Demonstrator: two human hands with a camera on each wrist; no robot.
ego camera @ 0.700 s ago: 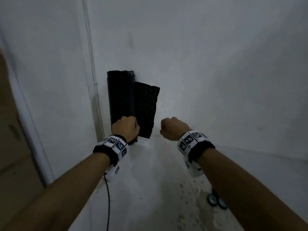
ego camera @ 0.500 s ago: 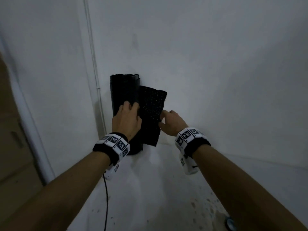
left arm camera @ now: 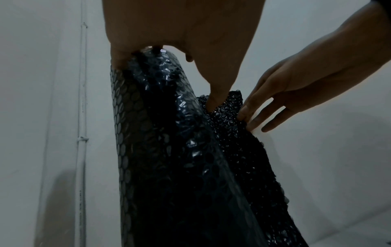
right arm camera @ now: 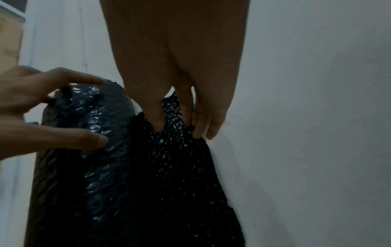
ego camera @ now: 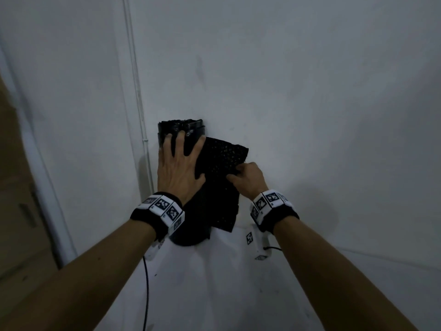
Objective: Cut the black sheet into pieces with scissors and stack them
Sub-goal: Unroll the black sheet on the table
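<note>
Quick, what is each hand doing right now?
Left hand: open, fingers spread, resting on the black roll.
Right hand: pinching the loose flap.

roll (ego camera: 181, 130) upright in wall corner, on floor | loose sheet flap (ego camera: 222, 163) hangs right of roll, against wall (ego camera: 310, 115) | left hand (ego camera: 177, 166) on roll front | right hand (ego camera: 248, 179) at flap's right edge | conduit (ego camera: 138, 91) left of roll

Black bubble-wrap roll (ego camera: 191, 223) stands upright in far-left wall corner. Loose sheet end (ego camera: 224, 168) hangs off its right side, bubbles facing out.
</note>
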